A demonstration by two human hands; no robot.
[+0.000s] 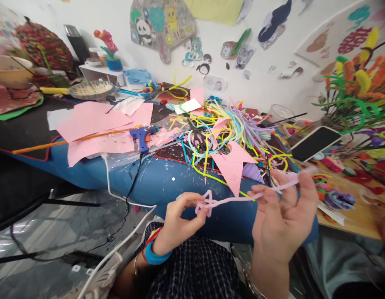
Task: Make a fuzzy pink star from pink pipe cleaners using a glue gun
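Above my lap, a pale pink pipe cleaner point(231, 200) stretches between my two hands. Its left end is bent into a small star-like shape, pinched between the thumb and fingers of my left hand point(184, 220). The straight length runs through the fingers of my right hand point(282, 211), which grip it near its free end. Beyond the hands lie pink paper scraps point(231, 164), one with a small star drawn on it. Black-handled scissors point(198, 139) rest among loose pipe cleaners point(239, 120) in yellow, blue and lilac.
A blue glue gun point(143, 138) with a black cord lies on pink sheets point(96, 118) at the left. A phone point(316, 143) leans at the right beside pipe-cleaner flowers point(363, 95). A woven basket point(91, 89) sits at the back left. A white cable point(108, 178) hangs over the table's front edge.
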